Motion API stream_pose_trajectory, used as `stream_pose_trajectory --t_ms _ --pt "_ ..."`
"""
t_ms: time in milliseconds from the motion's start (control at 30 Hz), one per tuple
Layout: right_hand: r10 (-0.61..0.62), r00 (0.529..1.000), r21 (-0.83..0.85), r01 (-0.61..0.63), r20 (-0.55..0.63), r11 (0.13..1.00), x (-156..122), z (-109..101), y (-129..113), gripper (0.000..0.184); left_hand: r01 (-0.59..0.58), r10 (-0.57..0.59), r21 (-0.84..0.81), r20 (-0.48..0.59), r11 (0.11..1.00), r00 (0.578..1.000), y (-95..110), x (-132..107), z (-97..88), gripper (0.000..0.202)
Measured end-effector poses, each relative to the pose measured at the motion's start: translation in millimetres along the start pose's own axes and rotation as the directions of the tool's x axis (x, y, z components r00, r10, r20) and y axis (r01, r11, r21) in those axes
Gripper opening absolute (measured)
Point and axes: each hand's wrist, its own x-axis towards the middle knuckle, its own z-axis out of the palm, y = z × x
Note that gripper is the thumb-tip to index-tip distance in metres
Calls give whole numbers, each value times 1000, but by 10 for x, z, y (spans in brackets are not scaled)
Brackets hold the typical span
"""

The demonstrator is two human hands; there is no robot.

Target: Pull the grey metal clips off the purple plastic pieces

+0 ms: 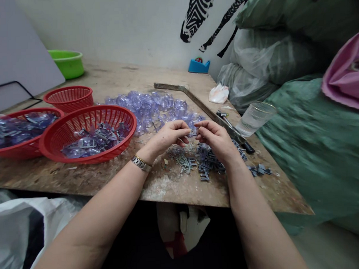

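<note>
While both hands are hovering close together near middle of frame in head view, left hand (pixel 170 135) is bending thumb and finger toward each other, and right hand (pixel 215 138) is doing same. Tiny clear bit (pixel 192 131) is showing between them; too small to tell which hand is pinching it. Gray pieces (pixel 208 161) are lying in pile below right hand, partly hidden. Shiny purple pieces (pixel 149 105) are lying above hands. Big red basket (pixel 52 143), at left, is holding more pieces.
</note>
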Motion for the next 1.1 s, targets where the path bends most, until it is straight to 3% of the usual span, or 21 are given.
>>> stream_pose_trajectory --t_ms 133,333,800,1100 --pt "60 998 104 -62 19 993 -20 4 -18 34 30 -29 -198 6 980 1000 11 -10 -20 14" --pt "62 995 119 -70 74 990 -38 15 -26 35 60 -54 -366 27 929 998 9 -14 -28 14" --pt "-115 993 -97 112 -30 989 -11 136 41 27 140 -102 -377 120 916 988 21 -22 -36 16" --pt "-169 984 -94 163 -61 982 -2 143 42 37 124 -93 -381 99 916 991 44 -27 -21 14"
